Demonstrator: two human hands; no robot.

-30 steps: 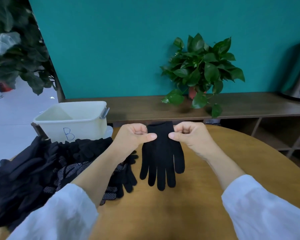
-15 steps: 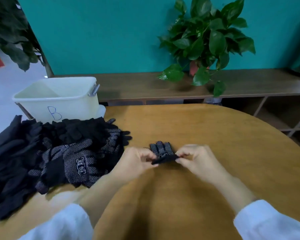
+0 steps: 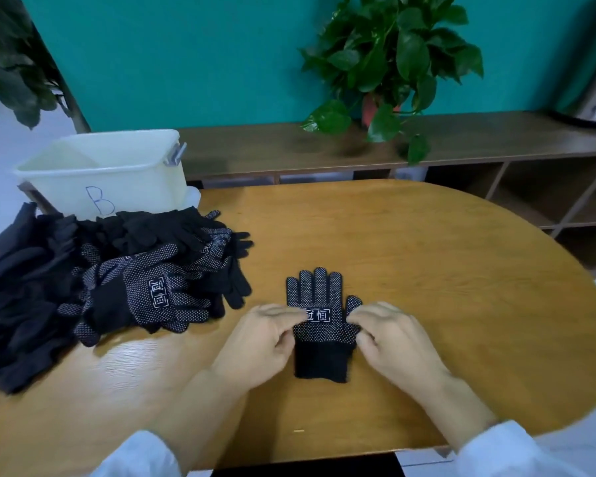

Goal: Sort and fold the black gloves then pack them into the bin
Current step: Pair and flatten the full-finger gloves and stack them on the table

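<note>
Glove lay flat on table, between both hands; glove pile to its left, bin behind pile.

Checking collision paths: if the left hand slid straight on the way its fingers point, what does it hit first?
The left hand points right, across the dotted glove it already touches. Sliding on, it would probably meet the right hand at the glove's opposite edge; the exact heading is hard to judge.

Potted plant on wooden shelf
</note>
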